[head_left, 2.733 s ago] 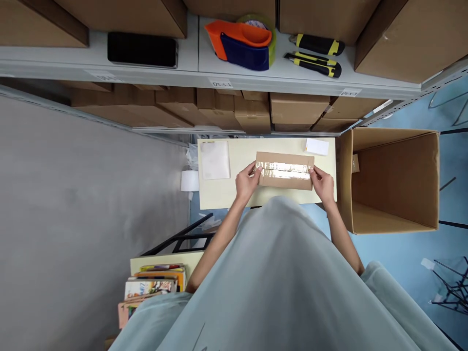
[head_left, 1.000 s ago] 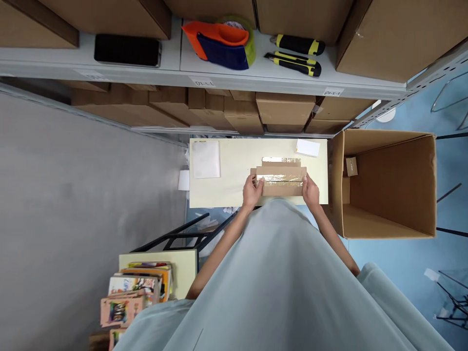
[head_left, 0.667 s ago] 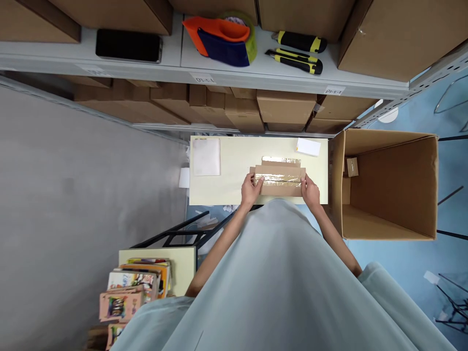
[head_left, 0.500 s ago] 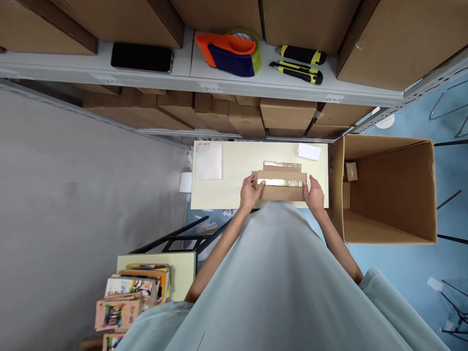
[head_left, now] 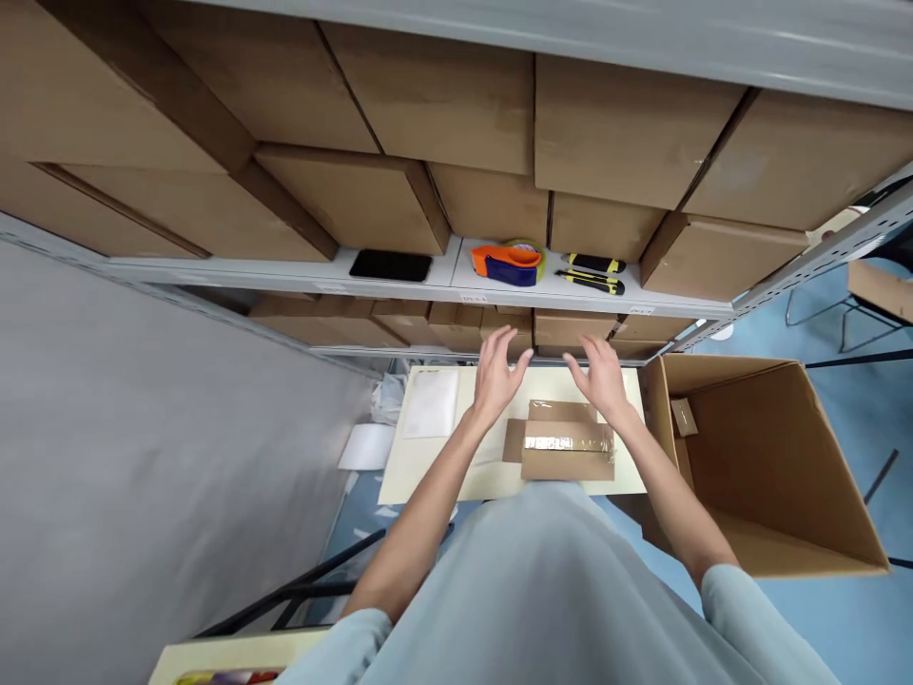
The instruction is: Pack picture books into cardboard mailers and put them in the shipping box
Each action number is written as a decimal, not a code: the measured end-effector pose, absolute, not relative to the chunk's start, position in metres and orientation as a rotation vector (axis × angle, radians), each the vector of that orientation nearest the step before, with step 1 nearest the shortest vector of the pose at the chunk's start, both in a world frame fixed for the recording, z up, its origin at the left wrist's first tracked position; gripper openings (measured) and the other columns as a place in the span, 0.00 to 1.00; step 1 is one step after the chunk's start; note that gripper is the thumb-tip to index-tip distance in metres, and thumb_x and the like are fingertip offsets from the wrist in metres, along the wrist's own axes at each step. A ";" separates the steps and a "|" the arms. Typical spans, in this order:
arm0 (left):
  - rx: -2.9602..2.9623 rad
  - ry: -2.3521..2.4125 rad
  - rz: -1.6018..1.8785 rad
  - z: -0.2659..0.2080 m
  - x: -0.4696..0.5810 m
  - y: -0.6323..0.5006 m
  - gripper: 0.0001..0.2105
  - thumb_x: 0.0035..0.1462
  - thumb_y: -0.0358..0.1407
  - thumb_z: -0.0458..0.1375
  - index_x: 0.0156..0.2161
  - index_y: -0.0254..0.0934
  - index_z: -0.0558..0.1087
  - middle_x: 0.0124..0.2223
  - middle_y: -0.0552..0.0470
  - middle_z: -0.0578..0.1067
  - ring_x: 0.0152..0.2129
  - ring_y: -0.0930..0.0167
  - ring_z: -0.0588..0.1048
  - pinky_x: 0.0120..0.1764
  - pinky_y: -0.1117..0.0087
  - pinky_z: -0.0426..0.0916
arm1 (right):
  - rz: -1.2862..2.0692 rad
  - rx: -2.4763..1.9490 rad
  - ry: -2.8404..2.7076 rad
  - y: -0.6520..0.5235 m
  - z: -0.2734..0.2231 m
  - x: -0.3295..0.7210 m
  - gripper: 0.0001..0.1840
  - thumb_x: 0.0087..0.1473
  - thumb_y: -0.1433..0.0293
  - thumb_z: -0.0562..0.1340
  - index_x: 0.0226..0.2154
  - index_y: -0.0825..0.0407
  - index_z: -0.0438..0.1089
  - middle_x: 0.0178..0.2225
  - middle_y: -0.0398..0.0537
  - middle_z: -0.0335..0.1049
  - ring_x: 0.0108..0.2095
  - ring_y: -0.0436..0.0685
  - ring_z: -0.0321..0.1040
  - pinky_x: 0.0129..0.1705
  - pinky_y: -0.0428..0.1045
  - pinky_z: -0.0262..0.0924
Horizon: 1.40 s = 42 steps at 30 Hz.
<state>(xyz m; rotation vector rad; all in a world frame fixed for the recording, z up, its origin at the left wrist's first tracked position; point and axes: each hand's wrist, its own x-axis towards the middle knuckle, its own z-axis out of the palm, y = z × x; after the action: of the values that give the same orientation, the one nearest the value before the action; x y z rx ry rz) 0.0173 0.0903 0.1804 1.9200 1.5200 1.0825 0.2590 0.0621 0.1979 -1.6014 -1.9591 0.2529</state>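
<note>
My left hand (head_left: pixel 499 376) is raised above the table with its fingers apart, holding nothing. Level with it on the other side, my right hand (head_left: pixel 597 376) is open too and grips nothing. Below them, close to my body, a cardboard box (head_left: pixel 568 466) with clear tape along its top lies on the cream table (head_left: pixel 475 480). One flap sticks out at its left side, and a taped cardboard piece (head_left: pixel 560 411) shows just behind it. Beyond my hands, a tape dispenser (head_left: pixel 508 264) in orange and dark blue rests on the shelf, beside yellow-black utility knives (head_left: pixel 592 274).
A grey shelf (head_left: pixel 285 276) full of cardboard boxes spans the far side, with a black phone (head_left: pixel 391 265) on it. At right stands a large open carton (head_left: pixel 785 457) with a small box (head_left: pixel 683 417) inside. A white sheet (head_left: pixel 431 404) lies at the table's left.
Both hands have let go of the taped cardboard box and risen forward toward the shelf. The box stays on the table. The view has tilted up, showing more of the shelf.
</note>
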 end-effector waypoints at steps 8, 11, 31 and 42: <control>2.041 1.510 1.195 0.227 -0.001 0.193 0.21 0.70 0.36 0.59 0.65 0.37 0.73 0.68 0.36 0.71 0.69 0.52 0.68 0.73 0.49 0.61 | 0.123 -1.400 -2.277 0.228 0.259 0.174 0.26 0.72 0.63 0.61 0.66 0.60 0.69 0.64 0.70 0.71 0.64 0.75 0.67 0.67 0.67 0.62; 2.062 1.517 1.203 0.234 -0.009 0.210 0.21 0.68 0.33 0.58 0.64 0.35 0.74 0.68 0.34 0.71 0.68 0.50 0.68 0.72 0.47 0.62 | 0.185 -1.584 -2.335 0.267 0.263 0.151 0.25 0.67 0.68 0.68 0.61 0.65 0.71 0.61 0.74 0.73 0.63 0.74 0.69 0.66 0.66 0.64; 1.812 1.532 1.308 0.189 -0.029 0.020 0.19 0.75 0.42 0.55 0.65 0.41 0.72 0.65 0.37 0.76 0.64 0.57 0.75 0.68 0.50 0.70 | 0.749 -1.823 -2.338 0.061 0.236 0.204 0.31 0.71 0.50 0.65 0.64 0.54 0.66 0.52 0.64 0.82 0.53 0.75 0.81 0.51 0.60 0.72; 1.420 1.328 0.876 0.156 -0.002 -0.058 0.21 0.74 0.49 0.57 0.62 0.40 0.75 0.63 0.40 0.79 0.58 0.61 0.80 0.61 0.56 0.77 | 1.205 -1.973 -2.114 -0.062 0.200 0.251 0.29 0.63 0.47 0.70 0.56 0.48 0.74 0.41 0.52 0.84 0.41 0.70 0.83 0.43 0.57 0.72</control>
<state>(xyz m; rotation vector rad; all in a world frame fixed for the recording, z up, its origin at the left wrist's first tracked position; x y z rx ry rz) -0.0018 -0.0579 0.1565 1.4196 1.3277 0.8756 0.2507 -0.0625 0.2001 -1.9730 -2.1137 1.2052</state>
